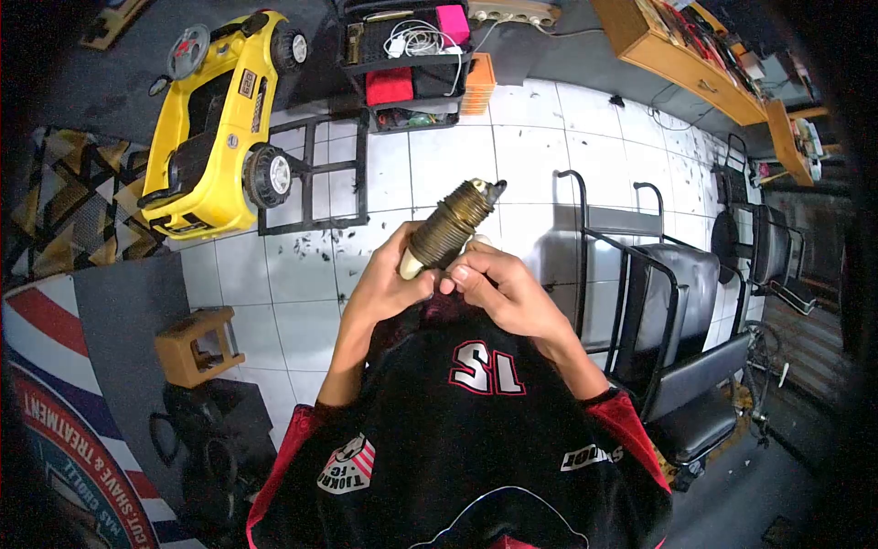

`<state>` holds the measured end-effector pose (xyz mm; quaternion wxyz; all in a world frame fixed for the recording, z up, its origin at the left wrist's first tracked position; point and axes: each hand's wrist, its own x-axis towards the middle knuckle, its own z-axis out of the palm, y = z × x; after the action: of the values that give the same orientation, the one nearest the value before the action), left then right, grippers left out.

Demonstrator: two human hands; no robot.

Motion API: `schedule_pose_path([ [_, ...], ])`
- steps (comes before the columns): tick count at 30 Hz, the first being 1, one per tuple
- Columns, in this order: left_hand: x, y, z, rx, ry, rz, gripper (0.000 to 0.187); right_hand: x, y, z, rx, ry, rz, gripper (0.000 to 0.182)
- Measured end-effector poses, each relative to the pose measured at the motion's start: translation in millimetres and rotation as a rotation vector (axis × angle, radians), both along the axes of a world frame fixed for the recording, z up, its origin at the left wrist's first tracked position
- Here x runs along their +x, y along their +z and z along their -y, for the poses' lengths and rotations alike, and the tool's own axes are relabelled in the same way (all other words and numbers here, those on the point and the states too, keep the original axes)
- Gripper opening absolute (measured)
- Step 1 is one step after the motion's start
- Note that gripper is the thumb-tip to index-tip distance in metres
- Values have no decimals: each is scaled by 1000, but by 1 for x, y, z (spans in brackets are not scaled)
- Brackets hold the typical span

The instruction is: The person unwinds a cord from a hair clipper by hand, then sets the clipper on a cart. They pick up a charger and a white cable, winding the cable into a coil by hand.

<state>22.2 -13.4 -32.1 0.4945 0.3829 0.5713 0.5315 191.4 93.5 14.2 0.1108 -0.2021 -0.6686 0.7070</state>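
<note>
My left hand (384, 285) is wrapped round the lower part of a ribbed gold-brown cylinder (446, 229), held tilted in front of my chest. Its body looks wound or ringed along its length. A small dark tip sticks out at its upper right end, and a pale cream part shows by my left thumb. Close against the cylinder's lower right side is my right hand (498, 288), thumb and forefinger pinched together. What sits in that pinch is hidden. A small pale bit shows just above the right fingers.
A yellow toy car (210, 128) stands on the far left by a black metal frame (359, 169). A black shelf trolley (402, 59) with cables is ahead. Black chairs (672, 293) line the right, a wooden stool (197, 348) the left. Dark scraps dot the white tiles (439, 156).
</note>
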Motion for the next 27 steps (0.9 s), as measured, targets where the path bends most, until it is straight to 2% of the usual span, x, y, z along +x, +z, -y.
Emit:
schedule_pose_path([
  [3,-1,0,-1,-20,-42,-51,55,3,-3,6,-202,-32,57,25],
  [6,-3,9,-3,-33,-59,-219,58,1,-5,11,-240,-79,64,26],
  [9,-2,19,-5,105,-65,-373,61,2,-8,13,-222,-91,47,25],
  [12,-1,15,-5,-8,-39,-386,66,3,-8,15,63,-126,24,22],
  [15,-2,15,-8,-52,78,-529,68,5,-3,12,379,-100,122,16],
  [19,-10,13,-8,-112,204,-583,63,11,3,7,394,-217,271,16],
  [20,-12,13,-7,-139,228,-614,62,15,-1,2,562,-226,224,15],
  [22,-17,10,-3,-170,203,-676,62,21,15,-6,660,-149,263,18],
  [24,-16,10,-3,-217,143,-689,63,18,16,-6,508,-54,137,24],
  [25,-9,9,-3,-142,123,-640,64,17,17,-6,432,-9,75,27],
  [27,0,12,-6,-133,-3,-562,64,8,23,-4,77,0,186,31],
])
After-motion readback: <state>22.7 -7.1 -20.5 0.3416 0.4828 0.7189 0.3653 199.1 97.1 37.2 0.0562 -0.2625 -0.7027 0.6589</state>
